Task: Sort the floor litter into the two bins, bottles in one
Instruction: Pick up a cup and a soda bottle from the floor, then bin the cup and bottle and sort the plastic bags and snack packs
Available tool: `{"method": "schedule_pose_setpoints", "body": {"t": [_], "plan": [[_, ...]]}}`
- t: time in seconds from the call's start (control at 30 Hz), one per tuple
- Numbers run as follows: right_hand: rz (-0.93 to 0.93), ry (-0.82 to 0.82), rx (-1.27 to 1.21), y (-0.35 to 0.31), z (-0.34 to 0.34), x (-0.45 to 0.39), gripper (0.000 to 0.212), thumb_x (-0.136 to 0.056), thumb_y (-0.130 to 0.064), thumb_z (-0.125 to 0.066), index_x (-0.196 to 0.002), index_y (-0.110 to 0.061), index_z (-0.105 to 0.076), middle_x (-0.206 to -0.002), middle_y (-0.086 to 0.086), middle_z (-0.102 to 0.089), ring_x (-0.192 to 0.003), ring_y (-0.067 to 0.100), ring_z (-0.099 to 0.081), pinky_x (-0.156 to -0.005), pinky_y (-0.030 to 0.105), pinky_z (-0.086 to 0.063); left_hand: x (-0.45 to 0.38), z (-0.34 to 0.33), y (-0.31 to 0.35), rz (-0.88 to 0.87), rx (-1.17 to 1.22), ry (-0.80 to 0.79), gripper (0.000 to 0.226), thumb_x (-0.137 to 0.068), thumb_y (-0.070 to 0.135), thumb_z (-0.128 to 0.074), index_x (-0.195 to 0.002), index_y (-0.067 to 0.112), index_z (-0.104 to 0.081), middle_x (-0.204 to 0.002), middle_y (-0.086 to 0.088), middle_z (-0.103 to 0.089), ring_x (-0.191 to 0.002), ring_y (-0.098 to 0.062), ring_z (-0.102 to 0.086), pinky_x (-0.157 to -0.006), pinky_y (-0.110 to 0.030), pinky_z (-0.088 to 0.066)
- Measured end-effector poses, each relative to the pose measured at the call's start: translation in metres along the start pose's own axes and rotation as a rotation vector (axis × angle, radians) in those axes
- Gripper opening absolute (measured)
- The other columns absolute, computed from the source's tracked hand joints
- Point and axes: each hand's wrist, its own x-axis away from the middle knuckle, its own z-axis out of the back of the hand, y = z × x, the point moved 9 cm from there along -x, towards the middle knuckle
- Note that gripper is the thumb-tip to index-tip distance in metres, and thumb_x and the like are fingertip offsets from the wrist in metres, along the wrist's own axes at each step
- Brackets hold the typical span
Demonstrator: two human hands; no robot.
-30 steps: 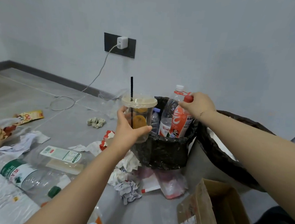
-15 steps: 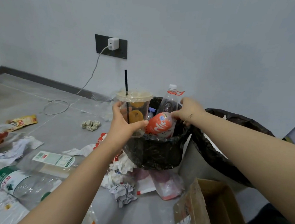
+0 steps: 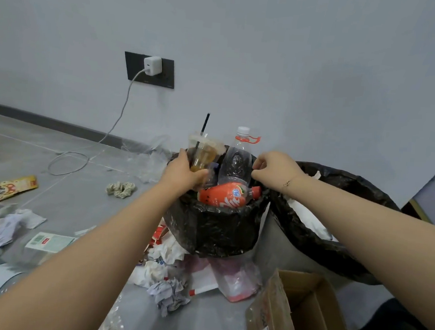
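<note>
Your left hand (image 3: 184,174) grips the plastic cup (image 3: 203,154) over the near bin's (image 3: 214,227) left rim. Your right hand (image 3: 276,169) hovers above its right rim, fingers loosely curled, holding nothing. The orange bottle (image 3: 228,195) lies across the bin's top beside an upright clear bottle (image 3: 236,163).

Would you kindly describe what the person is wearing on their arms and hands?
Both forearms are bare, with no sleeves or gloves in view. The right hand has a thin gold-coloured chain bracelet at its wrist. The left hand and its wrist show no jewellery, watch or markings.
</note>
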Motion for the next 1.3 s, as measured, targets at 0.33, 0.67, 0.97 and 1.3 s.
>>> {"method": "schedule_pose_setpoints", "body": {"t": [0.33, 0.67, 0.97, 1.3], "plan": [[0.126, -0.06, -0.01, -0.042, -0.031, 0.017, 0.019, -0.086, -0.018, -0.055, -0.098, -0.016, -0.069, -0.103, 0.001, -0.068, -0.094, 0.018, -0.062, -0.078, 0.03, -0.05, 0.089, 0.032, -0.02, 0.01, 0.111, 0.158, 0.032, -0.088, 0.024, -0.063, -0.12, 0.019, -0.064, -0.117, 0.007, -0.062, -0.106, -0.006, -0.058, -0.089, -0.023, -0.046], [0.274, -0.148, -0.039, -0.148, -0.12, 0.074, 0.018, -0.083, -0.022, -0.056, -0.091, -0.015, -0.07, -0.098, 0.003, -0.069, -0.092, 0.022, -0.063, -0.08, 0.034, -0.053, 0.195, 0.015, -0.166, 0.386, 0.209, 0.197, 0.03, -0.082, 0.01, -0.064, -0.111, 0.016, -0.068, -0.118, -0.003, -0.065, -0.113, -0.017, -0.056, -0.09, -0.031, -0.044], [0.236, -0.538, 0.343, -0.115, -0.272, 0.134, 0.043, -0.083, -0.034, -0.064, -0.119, -0.013, -0.054, -0.128, 0.011, -0.048, -0.116, 0.029, -0.049, -0.084, 0.033, -0.045, 0.213, -0.013, -0.21, 0.442, 0.223, 0.159, 0.039, -0.082, 0.003, -0.059, -0.118, 0.015, -0.063, -0.125, -0.004, -0.061, -0.115, -0.018, -0.054, -0.096, -0.034, -0.046], [0.239, -0.593, 0.342, -0.08, -0.289, 0.145, 0.033, -0.08, -0.018, -0.064, -0.113, -0.011, -0.06, -0.134, 0.009, -0.043, -0.116, 0.031, -0.046, -0.088, 0.032, -0.046, 0.164, -0.049, -0.181, -0.031, -0.307, -0.088, 0.045, -0.084, 0.015, -0.062, -0.127, 0.026, -0.058, -0.136, 0.003, -0.047, -0.128, -0.02, -0.037, -0.105, -0.035, -0.034]]}}
